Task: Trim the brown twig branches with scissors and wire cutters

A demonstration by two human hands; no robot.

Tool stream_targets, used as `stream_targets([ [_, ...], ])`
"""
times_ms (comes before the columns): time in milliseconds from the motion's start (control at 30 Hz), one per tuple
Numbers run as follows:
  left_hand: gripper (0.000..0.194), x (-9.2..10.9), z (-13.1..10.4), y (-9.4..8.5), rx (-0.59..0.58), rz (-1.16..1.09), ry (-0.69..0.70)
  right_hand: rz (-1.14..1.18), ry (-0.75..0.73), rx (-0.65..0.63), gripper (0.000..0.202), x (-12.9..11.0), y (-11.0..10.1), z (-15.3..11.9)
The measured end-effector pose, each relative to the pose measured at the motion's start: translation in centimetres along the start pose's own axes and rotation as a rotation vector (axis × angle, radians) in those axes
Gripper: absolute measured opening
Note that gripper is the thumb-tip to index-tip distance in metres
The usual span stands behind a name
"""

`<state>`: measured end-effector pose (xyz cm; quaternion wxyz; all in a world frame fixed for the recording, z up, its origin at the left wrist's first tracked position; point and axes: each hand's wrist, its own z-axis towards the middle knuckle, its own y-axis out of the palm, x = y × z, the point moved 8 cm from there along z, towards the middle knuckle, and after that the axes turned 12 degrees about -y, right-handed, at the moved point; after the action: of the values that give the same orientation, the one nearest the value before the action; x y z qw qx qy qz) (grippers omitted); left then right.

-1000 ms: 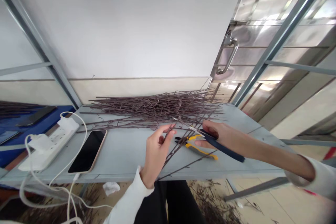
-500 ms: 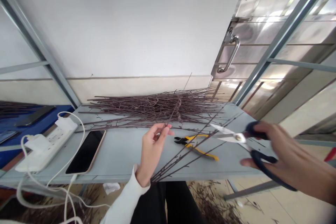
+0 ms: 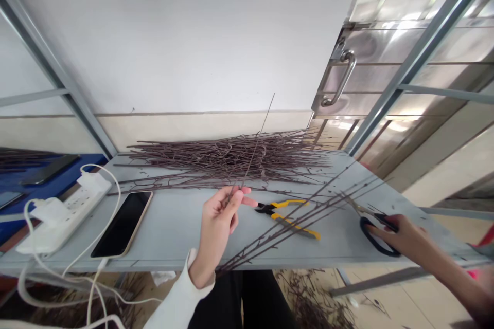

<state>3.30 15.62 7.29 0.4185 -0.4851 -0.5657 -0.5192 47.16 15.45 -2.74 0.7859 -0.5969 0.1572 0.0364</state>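
Note:
My left hand (image 3: 222, 216) is closed in a pinch around a thin twig (image 3: 255, 146), which slants up toward the wall. At the right of the bench, my right hand (image 3: 405, 236) grips a pair of scissors (image 3: 374, 229) by the dark handles, blades pointing up and left. Several long brown twigs (image 3: 285, 229) lie diagonally between the hands, their thick ends by my lap and their thin tips close to the scissors. Beneath those twigs rest yellow-handled cutting pliers (image 3: 297, 223). A large pile of twigs (image 3: 227, 157) stretches along the back of the bench.
A phone (image 3: 122, 223) with a charging cable lies left on the grey bench (image 3: 173, 241). Beside it is a white power strip (image 3: 64, 218) with plugs. Metal frame posts (image 3: 417, 56) rise at both ends. Twig scraps (image 3: 316, 303) litter the floor.
My right hand has lowered the scissors toward the bench, turning the blades. My left hand has shifted slightly left and down, and the twig in it reaches higher against the wall.

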Motion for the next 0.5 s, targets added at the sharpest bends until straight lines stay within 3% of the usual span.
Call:
stream_targets([
  [67, 0.034, 0.0, 0.0, -0.2, 0.003, 0.001, -0.001, -0.009, -0.053, -0.025, 0.031, -1.4, 1.0, 1.0],
  [167, 0.035, 0.0, 0.0, -0.4, 0.006, 0.004, -0.009, -0.092, -0.177, 0.042, 0.034, -4.6, 0.9, 1.9],
  [267, 0.036, -0.1, 0.2, -0.4, 0.012, -0.008, -0.019, -0.028, -0.454, 0.069, 0.039, -10.0, 0.8, 1.6],
  [367, 0.037, -0.2, 0.1, -0.1, 0.005, -0.009, -0.031, 0.152, -0.724, -0.093, 0.045, -15.7, 1.7, 0.4],
  [500, 0.037, -0.4, -0.1, 0.3, -0.018, 0.004, -0.039, 0.199, -0.854, -0.221, 0.061, -19.9, 2.3, -1.0],
])
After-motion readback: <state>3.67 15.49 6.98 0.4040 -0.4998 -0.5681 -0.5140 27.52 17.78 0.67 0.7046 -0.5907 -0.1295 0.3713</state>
